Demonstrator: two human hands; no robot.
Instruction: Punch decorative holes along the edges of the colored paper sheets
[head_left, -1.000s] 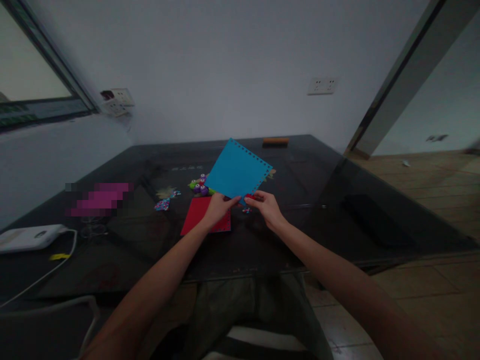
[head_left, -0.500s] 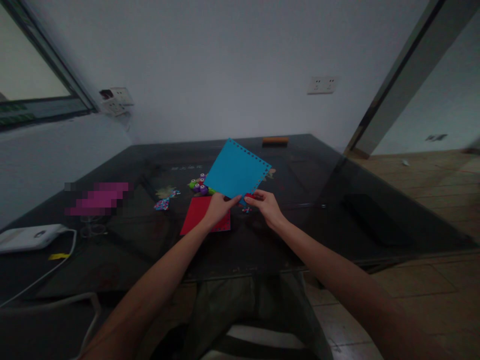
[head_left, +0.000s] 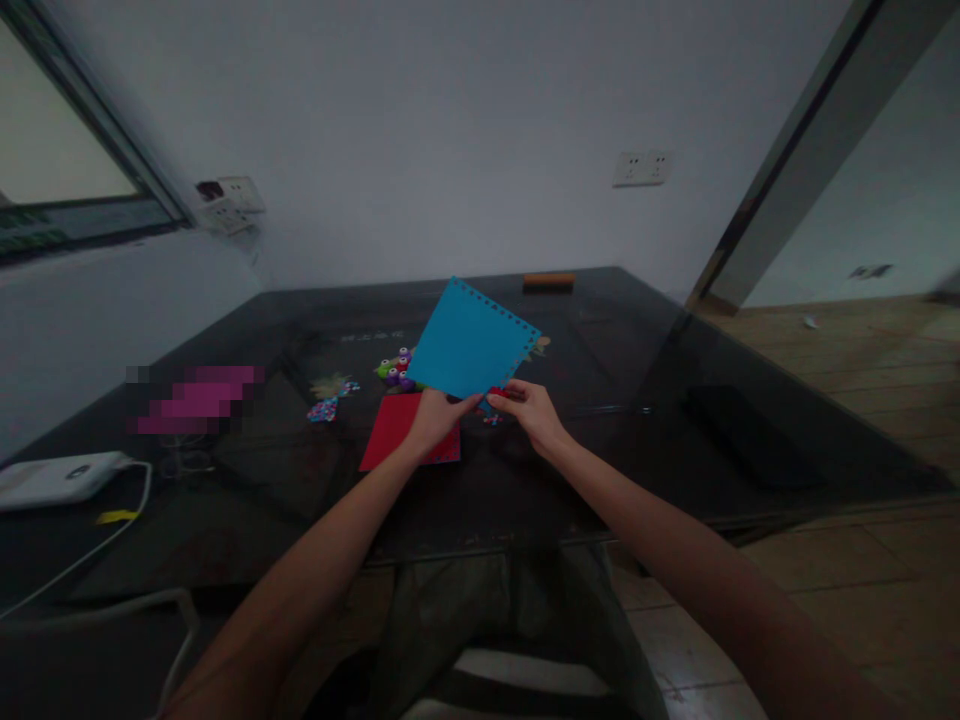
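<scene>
My left hand (head_left: 435, 416) pinches the near corner of a blue paper sheet (head_left: 472, 341) with a row of punched holes along its upper and right edges, held tilted above the dark table (head_left: 525, 480). My right hand (head_left: 532, 408) is closed around a small red object (head_left: 498, 394), probably a punch, at the sheet's lower right corner. A red sheet (head_left: 397, 425) lies flat on the table under my left hand. Small paper bits (head_left: 492, 420) lie below the blue sheet.
Several small green and purple punches (head_left: 397, 373) sit behind the blue sheet. Coloured paper scraps (head_left: 327, 406) lie to the left. A white device (head_left: 52, 478) with a cable rests at the far left, an orange block (head_left: 549, 282) at the table's far edge.
Almost nothing has changed. Both hands keep the blue sheet and the red object in the same place; the view has drifted slightly.
</scene>
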